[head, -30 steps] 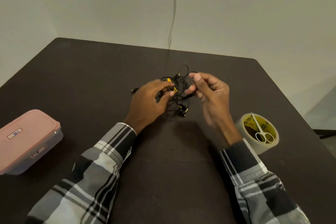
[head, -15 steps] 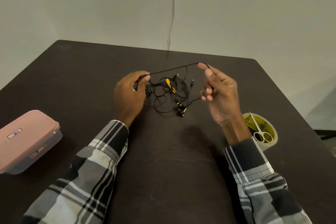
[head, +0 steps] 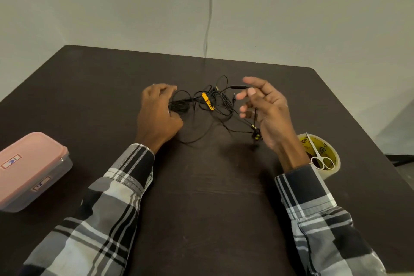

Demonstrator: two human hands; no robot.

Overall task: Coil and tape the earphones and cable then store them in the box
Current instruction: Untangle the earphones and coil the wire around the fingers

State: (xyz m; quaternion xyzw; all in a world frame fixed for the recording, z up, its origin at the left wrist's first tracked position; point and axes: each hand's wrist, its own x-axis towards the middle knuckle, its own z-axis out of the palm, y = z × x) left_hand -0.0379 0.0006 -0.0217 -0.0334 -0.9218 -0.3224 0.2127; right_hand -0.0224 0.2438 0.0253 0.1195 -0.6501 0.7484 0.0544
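So this was still the coiling step. The left hand (head: 158, 116) had its fingers curled round a small bunch of the thin black earphone cable (head: 215, 116), while the right hand (head: 266, 110) pinched the strand near the inline remote, other fingers loose. The rest lay tangled on the dark brown desk (head: 201, 208) between the hands. Next move probably needed more loops fed leftward, then tape. The roll of clear tape (head: 336, 161) with small scissors (head: 319, 157) on top sat right, the pink-lidded plastic box (head: 29, 168) left, shut. Plain grey wall behind.
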